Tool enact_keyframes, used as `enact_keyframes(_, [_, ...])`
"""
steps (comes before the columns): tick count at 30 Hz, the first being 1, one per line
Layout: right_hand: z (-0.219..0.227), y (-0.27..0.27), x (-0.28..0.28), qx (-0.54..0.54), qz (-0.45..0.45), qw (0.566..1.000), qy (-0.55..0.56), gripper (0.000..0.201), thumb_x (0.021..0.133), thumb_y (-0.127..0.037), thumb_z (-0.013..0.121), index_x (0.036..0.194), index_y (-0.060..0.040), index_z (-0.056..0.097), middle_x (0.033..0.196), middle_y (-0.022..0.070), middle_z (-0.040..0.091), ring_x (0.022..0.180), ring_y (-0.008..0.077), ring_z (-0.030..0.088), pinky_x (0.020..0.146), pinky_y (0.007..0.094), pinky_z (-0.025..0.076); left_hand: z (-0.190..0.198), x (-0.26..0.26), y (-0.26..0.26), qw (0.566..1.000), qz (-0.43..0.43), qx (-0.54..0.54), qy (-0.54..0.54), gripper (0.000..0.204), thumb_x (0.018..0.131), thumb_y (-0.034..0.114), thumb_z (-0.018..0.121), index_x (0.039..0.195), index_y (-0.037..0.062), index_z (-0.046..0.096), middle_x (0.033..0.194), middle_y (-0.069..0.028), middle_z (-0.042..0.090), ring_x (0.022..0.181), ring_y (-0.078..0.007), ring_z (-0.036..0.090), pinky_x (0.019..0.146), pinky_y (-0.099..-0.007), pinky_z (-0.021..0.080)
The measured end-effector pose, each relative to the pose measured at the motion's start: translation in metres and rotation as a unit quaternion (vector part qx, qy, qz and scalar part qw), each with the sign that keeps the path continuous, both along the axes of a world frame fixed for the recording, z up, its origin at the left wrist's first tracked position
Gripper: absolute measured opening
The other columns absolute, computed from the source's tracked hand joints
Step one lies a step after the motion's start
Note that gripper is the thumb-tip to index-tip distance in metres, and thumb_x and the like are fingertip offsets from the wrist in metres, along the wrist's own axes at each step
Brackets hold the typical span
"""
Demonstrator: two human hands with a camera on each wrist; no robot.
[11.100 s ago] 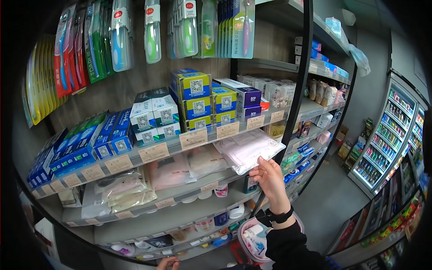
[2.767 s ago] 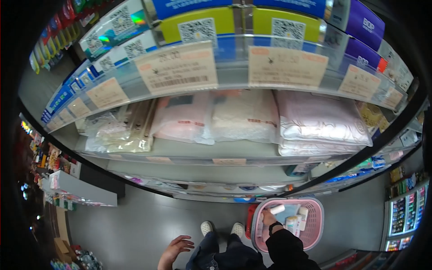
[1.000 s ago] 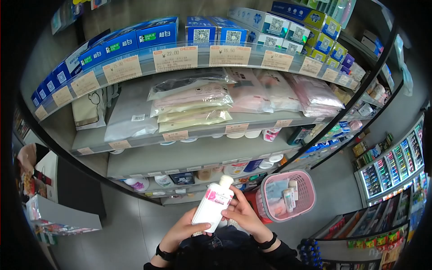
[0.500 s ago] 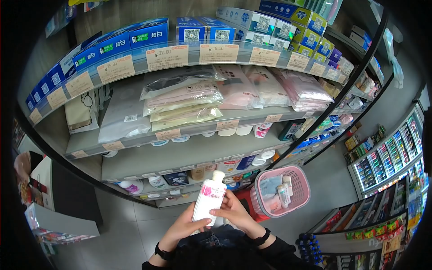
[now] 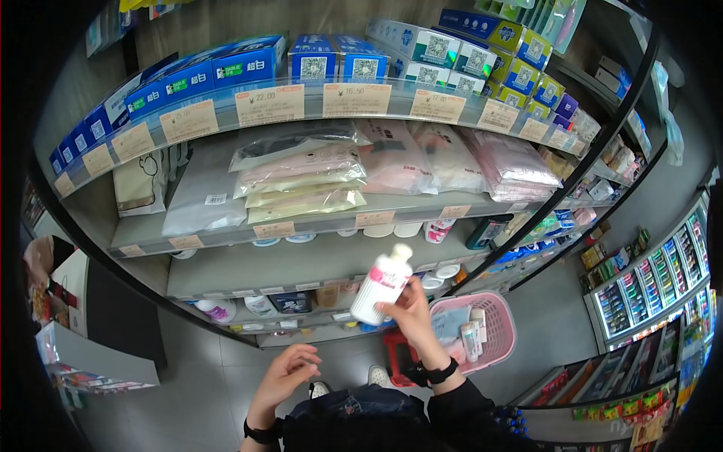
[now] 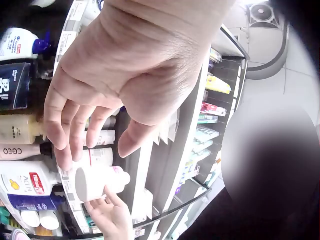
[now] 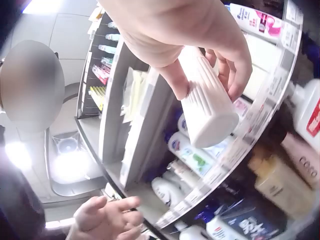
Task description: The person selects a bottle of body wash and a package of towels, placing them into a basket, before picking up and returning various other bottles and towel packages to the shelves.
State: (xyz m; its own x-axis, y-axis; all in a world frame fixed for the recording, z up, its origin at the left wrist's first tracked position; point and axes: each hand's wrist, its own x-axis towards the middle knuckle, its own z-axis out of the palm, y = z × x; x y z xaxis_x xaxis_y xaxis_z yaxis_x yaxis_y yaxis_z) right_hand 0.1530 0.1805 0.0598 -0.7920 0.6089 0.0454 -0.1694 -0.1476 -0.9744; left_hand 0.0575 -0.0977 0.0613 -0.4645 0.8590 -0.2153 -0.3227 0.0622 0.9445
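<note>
Shelving (image 5: 324, 264): in the head view, stocked tiers are curving beyond your hands, with blue cartons (image 5: 245, 68) above them reading DARLIE and 超白.
Price tags (image 5: 271, 104): beyond your fingers, they are showing 22.00, 16.50 and 17.00; finer print is blurring out.
White bottle (image 5: 378, 290): it is tilting in your right hand (image 5: 413, 316), your thumb and fingers gripping it; its pink label is blurring too much to read.
Left hand (image 5: 286, 377): its loosely bent fingers are holding nothing, apart from the bottle.
Pink basket (image 5: 503, 324): it is sitting near your right hand, on its outer side; several packs (image 5: 471, 339) are lying inside, apparently put away, while you are handling the bottle outside it.
Palm: in the left wrist view, your left fingers are curving loosely with the thumb apart; past their tips, your right hand is holding the bottle.
COCO bottle (image 6: 20, 151): it is lining the shelf beside your left fingertips.
Ribbed side: in the right wrist view, you are pinching the white bottle, its base facing outward; COCO is showing beyond it.
</note>
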Motion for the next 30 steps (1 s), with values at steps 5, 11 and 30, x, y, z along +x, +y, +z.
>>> enact_keyframes(5, [-0.002,0.068,-0.019,0.109,-0.114,0.987,0.013,0.057,0.076,0.008,0.070,0.121,-0.0046,0.037,0.112,0.0129,0.059,0.104,0.0203,0.060,0.086,0.0313,0.050,-0.005,0.004,-0.010,0.998,0.059,-0.022,0.003,0.032,0.089,0.008,0.061,0.120,0.0054,0.052,0.105,-0.0062,0.062,0.088,-0.0153,0.062,0.071,-0.0250,0.045])
enact_keyframes(11, [-0.019,0.123,-0.038,0.215,-0.129,0.968,0.019,0.060,0.075,0.010,0.068,0.125,-0.0025,0.036,0.115,0.0138,0.057,0.104,0.0216,0.061,0.088,0.0316,0.048,-0.015,0.011,-0.013,0.995,0.089,-0.041,0.003,0.030,0.089,0.006,0.060,0.118,0.0042,0.052,0.103,-0.0075,0.063,0.087,-0.0162,0.063,0.071,-0.0254,0.045])
enact_keyframes(30, [-0.009,0.115,-0.048,0.316,-0.263,0.909,-0.068,0.065,0.078,0.006,0.063,0.135,-0.0010,0.034,0.117,0.0185,0.044,0.089,0.0247,0.057,0.075,0.0316,0.049,-0.023,0.022,0.002,0.989,0.132,-0.062,0.024,0.030,0.089,0.006,0.062,0.117,0.0038,0.053,0.099,-0.0052,0.063,0.084,-0.0147,0.063,0.071,-0.0252,0.046])
